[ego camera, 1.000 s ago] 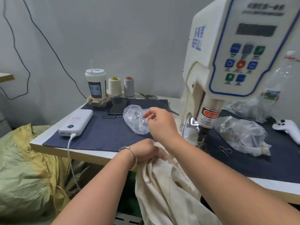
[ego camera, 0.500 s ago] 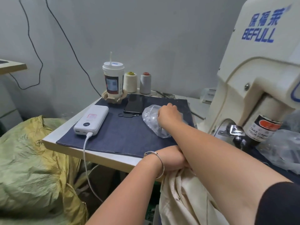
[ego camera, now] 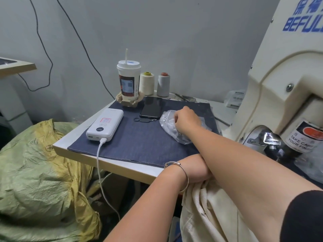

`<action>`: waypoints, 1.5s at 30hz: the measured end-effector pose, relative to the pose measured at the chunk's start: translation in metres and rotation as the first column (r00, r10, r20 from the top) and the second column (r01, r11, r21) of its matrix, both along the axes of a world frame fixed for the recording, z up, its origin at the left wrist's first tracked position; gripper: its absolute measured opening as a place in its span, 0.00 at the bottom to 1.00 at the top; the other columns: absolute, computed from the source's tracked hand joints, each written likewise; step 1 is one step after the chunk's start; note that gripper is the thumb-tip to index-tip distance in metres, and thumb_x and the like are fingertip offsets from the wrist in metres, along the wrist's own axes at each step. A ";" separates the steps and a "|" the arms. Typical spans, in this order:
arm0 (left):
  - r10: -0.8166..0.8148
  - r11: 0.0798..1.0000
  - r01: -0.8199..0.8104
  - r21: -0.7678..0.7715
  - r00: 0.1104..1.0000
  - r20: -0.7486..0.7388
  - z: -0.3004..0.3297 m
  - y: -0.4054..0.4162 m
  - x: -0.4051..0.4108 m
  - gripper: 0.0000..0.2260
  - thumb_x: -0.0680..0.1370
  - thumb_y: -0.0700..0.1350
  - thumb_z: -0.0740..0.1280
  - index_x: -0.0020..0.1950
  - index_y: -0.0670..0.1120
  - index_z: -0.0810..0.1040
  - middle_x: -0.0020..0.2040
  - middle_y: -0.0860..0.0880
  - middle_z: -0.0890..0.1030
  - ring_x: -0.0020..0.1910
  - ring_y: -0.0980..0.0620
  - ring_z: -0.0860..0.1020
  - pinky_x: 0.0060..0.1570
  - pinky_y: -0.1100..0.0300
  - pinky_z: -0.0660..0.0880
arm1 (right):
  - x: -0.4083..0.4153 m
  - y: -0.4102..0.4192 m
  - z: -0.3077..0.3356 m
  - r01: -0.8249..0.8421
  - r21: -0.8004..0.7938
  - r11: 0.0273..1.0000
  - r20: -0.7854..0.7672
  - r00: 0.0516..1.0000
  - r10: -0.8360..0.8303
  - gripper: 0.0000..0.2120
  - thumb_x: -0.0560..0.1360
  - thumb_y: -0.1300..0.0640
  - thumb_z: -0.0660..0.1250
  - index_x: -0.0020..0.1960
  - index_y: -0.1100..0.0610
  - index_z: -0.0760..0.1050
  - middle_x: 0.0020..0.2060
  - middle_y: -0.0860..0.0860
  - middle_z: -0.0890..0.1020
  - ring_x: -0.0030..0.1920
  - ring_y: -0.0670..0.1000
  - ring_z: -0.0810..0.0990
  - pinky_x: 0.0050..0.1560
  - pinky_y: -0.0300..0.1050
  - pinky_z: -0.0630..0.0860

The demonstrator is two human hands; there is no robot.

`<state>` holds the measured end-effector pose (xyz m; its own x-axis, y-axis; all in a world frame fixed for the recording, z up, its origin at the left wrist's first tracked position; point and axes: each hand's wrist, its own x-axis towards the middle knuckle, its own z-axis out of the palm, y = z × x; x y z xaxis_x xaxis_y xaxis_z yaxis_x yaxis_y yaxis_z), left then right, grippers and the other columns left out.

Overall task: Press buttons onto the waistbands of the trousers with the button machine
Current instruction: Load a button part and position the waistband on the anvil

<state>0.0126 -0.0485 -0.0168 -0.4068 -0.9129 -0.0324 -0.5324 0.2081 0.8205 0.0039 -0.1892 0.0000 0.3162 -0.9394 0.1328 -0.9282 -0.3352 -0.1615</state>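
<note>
The cream button machine [ego camera: 279, 81] rises at the right, its metal press head [ego camera: 271, 142] low beside a warning sticker. A clear plastic bag [ego camera: 168, 125] with small metal buttons lies on the dark denim mat [ego camera: 139, 138]. My right hand [ego camera: 187, 120] reaches across into the bag's mouth, fingers curled down and their tips hidden in the plastic. My left hand [ego camera: 196, 170], with a bangle on the wrist, grips the cream trousers [ego camera: 209, 217] at the table edge. It is partly covered by my right forearm.
On the mat lie a white power bank [ego camera: 104, 125] with a cable hanging off the edge and a black phone [ego camera: 151, 107]. A drink cup [ego camera: 128, 81] and two thread spools [ego camera: 146, 83] stand at the back. A yellow-green sack [ego camera: 35, 180] fills the floor at left.
My right hand has gone from above the plastic bag down into it. My left hand stays on the trousers. The view has swung left and closer.
</note>
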 end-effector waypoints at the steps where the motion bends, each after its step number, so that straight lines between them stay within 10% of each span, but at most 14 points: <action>1: -0.003 1.000 0.003 -0.009 1.000 0.009 0.001 0.001 0.000 0.14 0.83 0.38 0.57 0.67 0.39 0.73 0.66 0.41 0.75 0.61 0.49 0.72 0.58 0.60 0.65 | 0.000 0.000 0.000 0.004 0.001 1.000 -0.007 1.000 -0.004 0.12 0.73 0.66 0.62 0.50 0.54 0.79 0.56 0.53 0.72 0.55 0.56 0.73 0.43 0.48 0.72; 17: -0.010 0.998 0.012 -0.057 0.999 0.037 0.000 0.004 0.000 0.13 0.82 0.39 0.59 0.64 0.41 0.76 0.58 0.47 0.77 0.50 0.58 0.69 0.41 0.78 0.64 | 0.000 0.002 -0.002 0.006 -0.023 1.000 -0.166 0.986 -0.009 0.14 0.76 0.63 0.61 0.61 0.59 0.74 0.60 0.55 0.71 0.63 0.57 0.68 0.47 0.47 0.70; 25: -0.018 0.999 0.022 -0.030 0.991 0.133 0.000 0.001 -0.002 0.14 0.82 0.39 0.60 0.66 0.39 0.75 0.65 0.41 0.77 0.62 0.45 0.74 0.59 0.60 0.66 | -0.006 0.003 -0.004 -0.060 -0.118 0.991 -0.243 0.970 0.030 0.14 0.74 0.66 0.61 0.59 0.60 0.75 0.57 0.55 0.73 0.62 0.56 0.68 0.43 0.46 0.66; 45: -0.002 1.000 0.003 -0.008 0.995 0.101 0.004 0.003 -0.003 0.12 0.81 0.39 0.61 0.62 0.40 0.77 0.62 0.42 0.79 0.54 0.48 0.75 0.51 0.63 0.66 | -0.006 0.003 -0.002 -0.077 -0.131 0.988 -0.210 0.976 0.049 0.14 0.75 0.63 0.62 0.59 0.56 0.77 0.55 0.54 0.77 0.59 0.55 0.72 0.41 0.45 0.66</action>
